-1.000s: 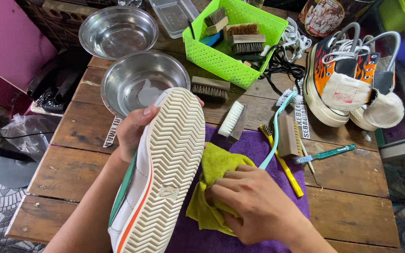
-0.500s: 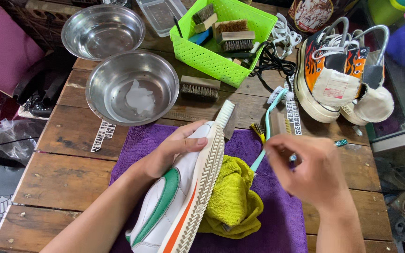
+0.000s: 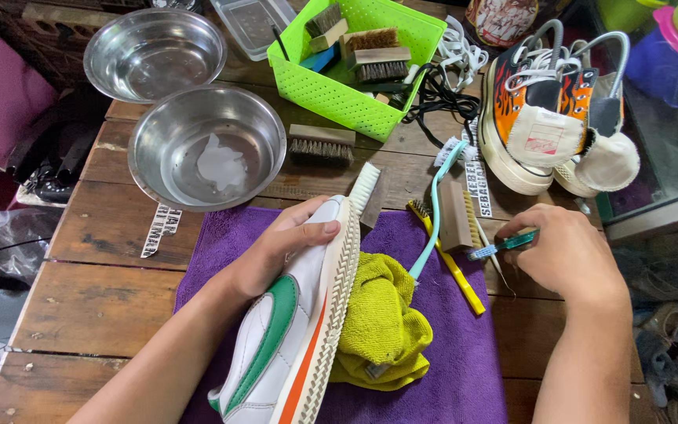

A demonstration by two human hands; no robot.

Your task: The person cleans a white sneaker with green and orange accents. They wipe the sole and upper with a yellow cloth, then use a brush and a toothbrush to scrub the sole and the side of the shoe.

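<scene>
The white leather sneaker with a green side stripe and an orange line along its ridged cream sole (image 3: 296, 330) lies tipped on its side on the purple microfibre cloth (image 3: 449, 369) spread over the near part of the worn wooden plank table (image 3: 96, 306), toe pointing away; the left hand (image 3: 280, 247) is wrapped over its toe end, fingers curled round the upper and thumb lying across the top, holding it firmly. Just right of the sole, touching it, sits a crumpled yellow-green towel (image 3: 382, 322). Further right, the right hand (image 3: 566, 255) has its fingertips pinched on the handle of a small teal brush (image 3: 500, 245) at the edge of the cloth. Between the two hands lie a long light-blue toothbrush-shaped brush (image 3: 433, 220), a yellow-handled brush (image 3: 449, 263) and a wooden block brush (image 3: 457, 216), with a white-bristled brush (image 3: 364, 188) peeking out past the shoe's toe. Beyond the left hand stands a steel bowl holding a little foamy water (image 3: 207, 149), a second steel bowl (image 3: 154, 51) behind it, and a wooden scrub brush (image 3: 321, 144) beside them. At the far side a lime-green perforated plastic basket (image 3: 339, 86) holds more brushes, and at the far right sits a pair of flame-patterned canvas sneakers (image 3: 551, 118)
</scene>
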